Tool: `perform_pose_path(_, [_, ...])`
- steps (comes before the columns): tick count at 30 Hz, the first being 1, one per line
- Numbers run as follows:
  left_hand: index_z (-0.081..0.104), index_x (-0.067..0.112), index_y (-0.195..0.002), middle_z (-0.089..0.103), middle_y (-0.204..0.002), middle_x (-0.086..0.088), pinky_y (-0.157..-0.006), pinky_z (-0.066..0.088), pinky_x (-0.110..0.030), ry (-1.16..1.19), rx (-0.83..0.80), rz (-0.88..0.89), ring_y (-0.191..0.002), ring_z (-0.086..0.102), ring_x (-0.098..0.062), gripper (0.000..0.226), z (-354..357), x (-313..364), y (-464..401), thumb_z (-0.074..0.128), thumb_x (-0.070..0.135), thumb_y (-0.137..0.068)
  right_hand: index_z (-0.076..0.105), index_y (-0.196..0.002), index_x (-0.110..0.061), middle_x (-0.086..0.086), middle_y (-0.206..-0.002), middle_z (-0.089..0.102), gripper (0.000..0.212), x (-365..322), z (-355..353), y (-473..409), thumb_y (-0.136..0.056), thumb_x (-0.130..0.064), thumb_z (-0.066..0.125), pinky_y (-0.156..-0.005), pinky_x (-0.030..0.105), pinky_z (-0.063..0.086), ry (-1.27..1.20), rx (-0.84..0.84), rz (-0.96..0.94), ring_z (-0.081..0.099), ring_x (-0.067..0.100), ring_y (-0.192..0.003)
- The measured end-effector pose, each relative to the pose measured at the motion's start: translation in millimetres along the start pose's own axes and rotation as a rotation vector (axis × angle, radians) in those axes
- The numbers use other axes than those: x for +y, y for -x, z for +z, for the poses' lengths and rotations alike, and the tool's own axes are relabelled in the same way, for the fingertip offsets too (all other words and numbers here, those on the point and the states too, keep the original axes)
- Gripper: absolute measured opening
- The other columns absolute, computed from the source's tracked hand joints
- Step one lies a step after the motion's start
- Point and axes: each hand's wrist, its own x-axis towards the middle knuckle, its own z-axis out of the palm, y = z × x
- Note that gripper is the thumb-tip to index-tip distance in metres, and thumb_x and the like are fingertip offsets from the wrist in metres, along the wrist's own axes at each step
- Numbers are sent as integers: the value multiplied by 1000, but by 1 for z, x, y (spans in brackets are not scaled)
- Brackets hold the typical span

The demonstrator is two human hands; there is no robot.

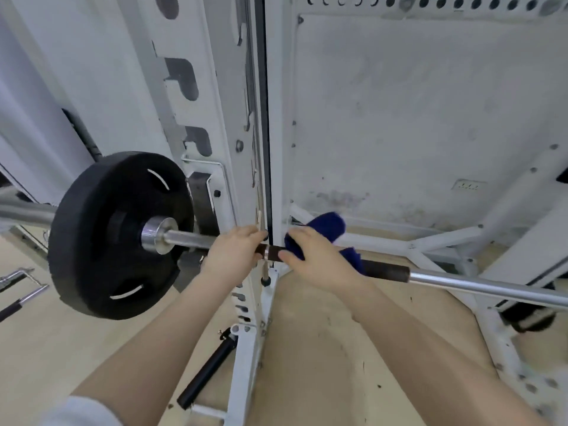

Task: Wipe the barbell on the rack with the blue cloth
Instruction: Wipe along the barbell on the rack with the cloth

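1. The barbell (479, 285) is a round, polished steel bar running from left to lower right across the white rack (246, 118); a stretch of its shaft near the middle is dark and matte, with a rusty brown band at each end of that stretch.
2. A thick black weight plate (101, 241), dull and rubbery in look with curved slots cut through it, sits on the bar's left part, held by a shiny chrome collar (158, 233).
3. The rack is painted white metal, scuffed and chipped, with rows of notches and round holes in its upright and beams.
4. The blue cloth (325, 226) is deep blue, soft and fuzzy, bunched into folds; it lies over the dark part of the bar, just right of the upright.
5. The right hand (313, 256) is curled over the cloth and presses it round the bar, thumb underneath toward the left.
6. The left hand (235, 250) is closed round the bare bar just left of the right hand, between the plate and the cloth, fingers wrapped over the top.
7. The floor (307, 348) below is pale beige with dark specks.
8. A black cylindrical handle (206, 373) leans by the rack's base.
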Motion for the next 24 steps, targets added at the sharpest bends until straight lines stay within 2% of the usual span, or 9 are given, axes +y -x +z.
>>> perform_pose_path(2, [45,18,-129,55,-123,-4,-85,45,-38,-27,-18,-19,-115,47,-25,40,8,-6,-2,51,23,-90,47,-132,-8,6,-141,42,37,9,25,-4,-99,-23,41,-110,27,19,102,-76,-26,30,22,-135])
perform_pose_path(4, [52,17,-119,59,-114,-2,-77,44,-35,-79,28,7,-108,48,-23,29,17,-12,-4,51,20,-90,45,-135,-8,7,-139,48,43,24,40,-4,-99,-29,35,-112,33,20,366,43,28,35,25,-134])
perform_pose_path(7, [60,15,-106,63,-102,-3,-71,43,-34,-74,79,62,-99,52,-24,20,25,-18,-7,56,15,-87,67,-98,-11,3,-86,69,48,20,67,-12,-90,-39,29,-83,34,46,633,242,157,63,23,-81])
perform_pose_path(9, [65,12,-97,66,-92,-7,-66,43,-36,-7,106,89,-91,56,-28,16,27,-21,-9,63,14,-82,64,-73,-13,2,-66,63,40,10,77,-24,-89,-34,34,-66,32,43,662,389,182,58,22,-61])
perform_pose_path(11, [68,11,-84,67,-78,-7,-57,44,-33,8,127,112,-78,59,-29,14,28,-24,-10,74,14,-72,59,-65,-13,2,-59,58,40,6,81,-37,-94,-26,34,-61,31,42,677,488,139,54,22,-54])
perform_pose_path(15, [68,14,-70,64,-61,-2,-45,45,-28,-20,189,144,-59,59,-24,26,31,-27,-9,87,17,-53,55,-62,-15,0,-54,56,38,15,70,-34,-91,-29,33,-54,29,40,720,365,111,54,21,-49])
perform_pose_path(19, [68,13,-67,63,-59,-1,-43,42,-27,-18,207,129,-56,58,-23,29,31,-25,-8,89,15,-47,49,-50,-12,5,-41,49,39,43,40,-14,-83,-27,35,-49,27,33,652,429,409,49,25,-38])
perform_pose_path(22, [68,13,-66,63,-59,-1,-42,38,-25,-44,204,119,-56,57,-23,28,29,-23,-7,88,14,-47,56,-67,-11,5,-53,54,18,29,49,-22,-79,-23,61,-51,28,31,778,289,379,52,24,-46])
perform_pose_path(24, [69,11,-72,64,-65,-4,-46,36,-27,-16,185,114,-62,58,-26,23,29,-22,-8,85,13,-55,56,-61,-11,4,-47,51,22,3,65,-38,-71,-23,72,-46,26,36,635,357,275,49,22,-39])
